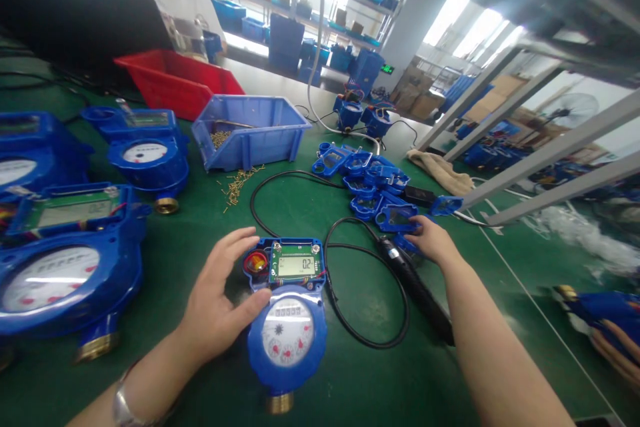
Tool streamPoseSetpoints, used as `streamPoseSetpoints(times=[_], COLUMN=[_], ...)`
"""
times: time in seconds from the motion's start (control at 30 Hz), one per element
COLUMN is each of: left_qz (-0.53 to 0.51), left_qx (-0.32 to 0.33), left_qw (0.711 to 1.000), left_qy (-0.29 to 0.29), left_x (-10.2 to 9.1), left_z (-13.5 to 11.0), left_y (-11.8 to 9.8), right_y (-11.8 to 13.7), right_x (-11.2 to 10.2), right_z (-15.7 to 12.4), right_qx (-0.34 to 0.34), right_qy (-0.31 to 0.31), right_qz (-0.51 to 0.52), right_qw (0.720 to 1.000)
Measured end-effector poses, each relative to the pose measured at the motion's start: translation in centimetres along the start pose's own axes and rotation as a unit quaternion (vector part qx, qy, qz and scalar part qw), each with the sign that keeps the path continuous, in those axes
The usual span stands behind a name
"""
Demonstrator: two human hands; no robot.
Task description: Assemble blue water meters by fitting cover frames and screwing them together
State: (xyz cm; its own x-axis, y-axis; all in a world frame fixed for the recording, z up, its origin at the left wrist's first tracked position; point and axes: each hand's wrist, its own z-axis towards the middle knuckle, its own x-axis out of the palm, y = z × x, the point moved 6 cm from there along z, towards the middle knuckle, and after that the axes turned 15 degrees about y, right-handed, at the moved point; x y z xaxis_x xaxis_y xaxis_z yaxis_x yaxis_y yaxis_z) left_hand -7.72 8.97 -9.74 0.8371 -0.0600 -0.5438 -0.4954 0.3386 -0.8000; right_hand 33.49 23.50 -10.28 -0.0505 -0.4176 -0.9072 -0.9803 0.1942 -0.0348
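A blue water meter (287,327) lies on the green mat in front of me, its top cover off so a green circuit board with a small display (296,265) shows. My left hand (220,303) grips the meter's left side, thumb on the dial rim and fingers curled by the open electronics box. My right hand (431,240) reaches to a heap of blue plastic covers (373,180) and pinches one cover (400,219). A black electric screwdriver (415,280) lies under that hand, its cable looping across the mat.
Several more blue meters (60,267) stand at the left. A blue bin of brass screws (247,127) has screws spilled beside it (239,183); a red bin (175,80) sits behind. Another person sits at the far left back. Metal frame bars (550,160) cross the right.
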Motion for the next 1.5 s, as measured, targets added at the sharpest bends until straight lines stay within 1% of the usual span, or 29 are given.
streamPoseSetpoints(times=[0.07,0.13,0.17,0.2,0.27,0.33,0.43,0.63,0.73,0.9,1.03,1.1,1.2,1.23,1.27,1.37,1.43,1.5], left_qz=[0.075,0.152,0.194,0.237,0.311,0.346,0.345,0.339,0.327,0.304,0.291,0.284,0.282,0.282,0.281,0.264,0.239,0.198], left_qx=[0.065,0.114,0.126,0.126,0.098,0.070,0.058,0.079,0.070,0.046,0.037,0.035,0.031,0.030,0.030,0.031,0.039,0.048], left_qw=[0.995,0.982,0.973,0.963,0.943,0.930,0.930,0.933,0.936,0.939,0.944,0.946,0.947,0.947,0.947,0.953,0.964,0.978], left_qy=[-0.020,-0.009,0.006,0.024,0.067,0.098,0.110,0.096,0.108,0.151,0.151,0.150,0.150,0.150,0.150,0.142,0.110,0.050], left_x=[-0.8,-1.1,-1.1,-0.9,-0.3,0.3,0.7,0.6,0.8,1.2,1.0,1.0,1.2,1.2,1.2,1.0,0.4,-0.8], left_z=[0.0,0.4,0.7,1.2,2.3,3.1,3.6,3.1,3.1,3.4,3.5,3.5,3.5,3.4,3.4,3.3,3.3,3.4], left_y=[-1.4,-3.3,-4.2,-5.1,-6.2,-6.9,-7.0,-6.5,-6.2,-5.9,-6.0,-6.1,-6.0,-5.9,-5.9,-5.9,-6.3,-6.9], right_y=[0.4,0.7,0.9,1.0,1.4,1.8,2.5,3.2,3.5,4.2,5.4,6.4,8.2,8.7,9.1,10.3,11.1,11.9], right_x=[0.0,-0.2,-0.4,-0.6,-1.2,-1.7,-2.1,-2.2,-2.5,-2.7,-2.7,-2.7,-3.0,-3.1,-3.2,-3.8,-4.4,-5.0], right_z=[0.1,0.1,-0.1,-0.2,-0.8,-1.4,-2.4,-4.2,-5.1,-7.4,-10.2,-12.1,-15.5,-16.4,-17.2,-18.8,-19.6,-20.1], right_qx=[0.003,0.007,0.011,0.014,0.018,0.013,-0.012,-0.068,-0.098,-0.142,-0.169,-0.221,-0.332,-0.358,-0.372,-0.396,-0.407,-0.418], right_qy=[0.000,-0.004,-0.010,-0.018,-0.038,-0.062,-0.096,-0.164,-0.201,-0.265,-0.320,-0.356,-0.419,-0.432,-0.437,-0.439,-0.441,-0.438], right_qz=[-0.020,-0.043,-0.054,-0.065,-0.085,-0.102,-0.126,-0.160,-0.167,-0.145,-0.114,-0.095,-0.060,-0.052,-0.047,-0.025,0.002,0.044], right_qw=[1.000,0.999,0.998,0.998,0.996,0.993,0.987,0.971,0.960,0.943,0.925,0.903,0.843,0.826,0.818,0.806,0.800,0.795])
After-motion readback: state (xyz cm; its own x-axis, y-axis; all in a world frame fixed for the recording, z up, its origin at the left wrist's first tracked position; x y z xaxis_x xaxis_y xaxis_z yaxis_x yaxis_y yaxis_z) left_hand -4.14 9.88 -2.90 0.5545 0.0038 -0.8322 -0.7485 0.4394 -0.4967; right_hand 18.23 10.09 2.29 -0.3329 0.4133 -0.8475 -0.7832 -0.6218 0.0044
